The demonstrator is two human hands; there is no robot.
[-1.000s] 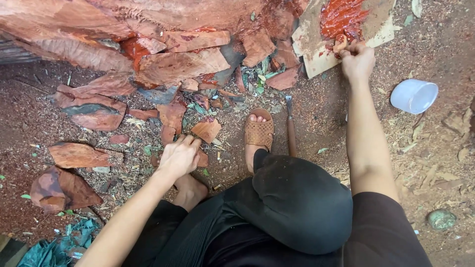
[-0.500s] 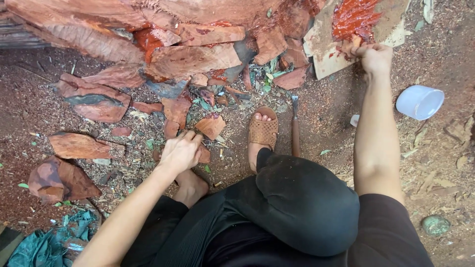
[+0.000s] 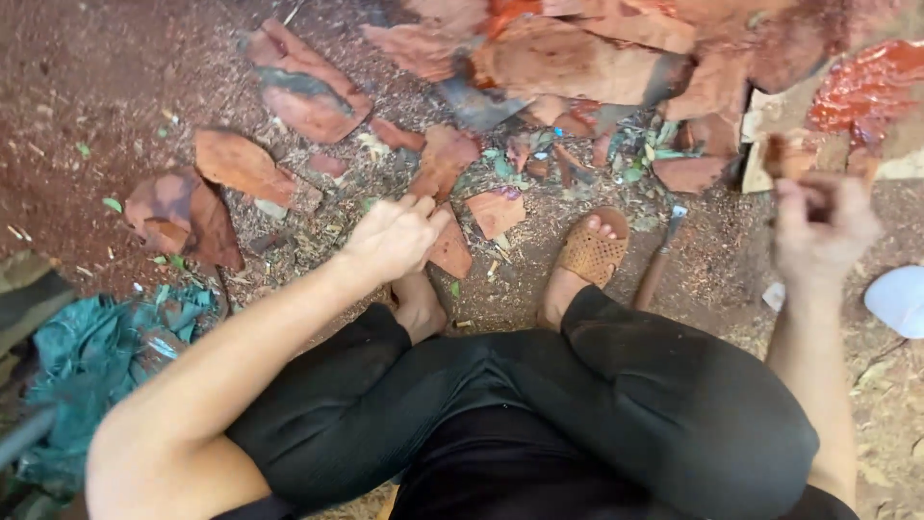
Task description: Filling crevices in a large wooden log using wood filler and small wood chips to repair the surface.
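Note:
I sit on red dirt in black trousers, one foot in a tan sandal (image 3: 592, 252). My left hand (image 3: 393, 236) curls over a flat red wood chip (image 3: 450, 255) lying by my bare foot (image 3: 421, 306). My right hand (image 3: 823, 229) is raised at the right and blurred by motion. It pinches a small reddish-brown piece (image 3: 784, 154). Behind that hand lies a pale board (image 3: 760, 120) carrying a heap of bright red pulp (image 3: 866, 87).
Several red wood slabs and chips (image 3: 308, 91) lie scattered ahead and to the left. A wooden-handled tool (image 3: 659, 262) lies beside the sandal. A white bowl (image 3: 897, 299) sits at the right edge, and a teal cloth (image 3: 91, 351) lies bunched at the left.
My right hand has pulled back from the board toward me with a small piece in its fingers. The view has swung right and down. My left hand stays on the chip.

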